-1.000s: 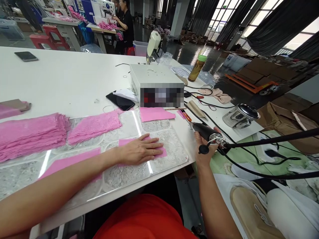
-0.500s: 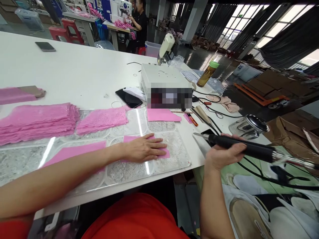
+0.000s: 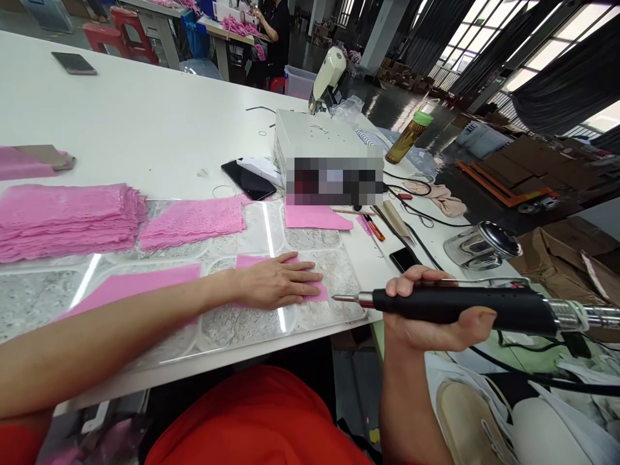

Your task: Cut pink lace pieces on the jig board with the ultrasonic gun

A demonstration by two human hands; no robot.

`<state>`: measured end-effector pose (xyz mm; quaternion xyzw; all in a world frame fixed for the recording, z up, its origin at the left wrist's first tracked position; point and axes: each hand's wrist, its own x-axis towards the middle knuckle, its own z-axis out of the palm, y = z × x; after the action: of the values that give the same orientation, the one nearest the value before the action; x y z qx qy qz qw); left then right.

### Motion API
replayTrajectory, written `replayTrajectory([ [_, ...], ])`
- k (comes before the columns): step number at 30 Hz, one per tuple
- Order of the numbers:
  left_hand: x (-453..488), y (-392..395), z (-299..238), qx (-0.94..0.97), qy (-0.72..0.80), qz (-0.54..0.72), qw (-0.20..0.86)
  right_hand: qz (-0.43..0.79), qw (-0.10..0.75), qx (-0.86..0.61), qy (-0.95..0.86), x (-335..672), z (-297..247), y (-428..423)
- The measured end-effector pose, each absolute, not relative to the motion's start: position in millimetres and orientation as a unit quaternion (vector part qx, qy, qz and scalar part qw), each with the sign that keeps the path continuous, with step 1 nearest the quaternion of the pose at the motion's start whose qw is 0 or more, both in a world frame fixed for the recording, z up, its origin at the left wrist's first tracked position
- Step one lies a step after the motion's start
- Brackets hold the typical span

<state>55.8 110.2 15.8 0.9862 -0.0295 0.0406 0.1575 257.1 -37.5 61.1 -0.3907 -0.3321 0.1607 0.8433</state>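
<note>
My left hand (image 3: 271,281) lies flat, fingers stretched out, on a pink sheet (image 3: 317,292) that rests on the clear patterned mat (image 3: 339,271). The hand covers most of this sheet. My right hand (image 3: 421,316) is wrapped round a black pen-shaped power tool (image 3: 455,305) with a pointed metal tip and a cable at its rear. The tip points left, just right of the sheet and apart from it. Another pink sheet (image 3: 130,290) lies partly under my left forearm. Beyond it sit a thick stack of pink lace pieces (image 3: 68,219) and a smaller lace stack (image 3: 194,223).
A pale control box (image 3: 329,139) stands at the table's back, with a black phone (image 3: 249,179) beside it. Cables, an orange cutter (image 3: 374,227) and a glass mug (image 3: 482,245) are on the right. A green-capped bottle (image 3: 409,137) stands farther back. A person (image 3: 274,32) sits at a sewing machine.
My right hand has brought the tool leftward and lower, its tip now near the pink sheet. My left hand stays flat on the sheet. The view has tilted slightly downward.
</note>
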Motion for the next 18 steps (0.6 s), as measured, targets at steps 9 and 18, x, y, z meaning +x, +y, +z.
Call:
replayTrajectory([
  [9, 56.7, 109.8, 15.2, 0.987, -0.032, 0.045, 0.154, 0.169, 0.828, -0.402, -0.352, 250.1, 56.1, -30.4],
  [18, 55.8, 108.6, 17.5, 0.986, -0.032, 0.046, 0.156, 0.172, 0.825, -0.401, -0.360, 249.3, 52.5, -28.9],
])
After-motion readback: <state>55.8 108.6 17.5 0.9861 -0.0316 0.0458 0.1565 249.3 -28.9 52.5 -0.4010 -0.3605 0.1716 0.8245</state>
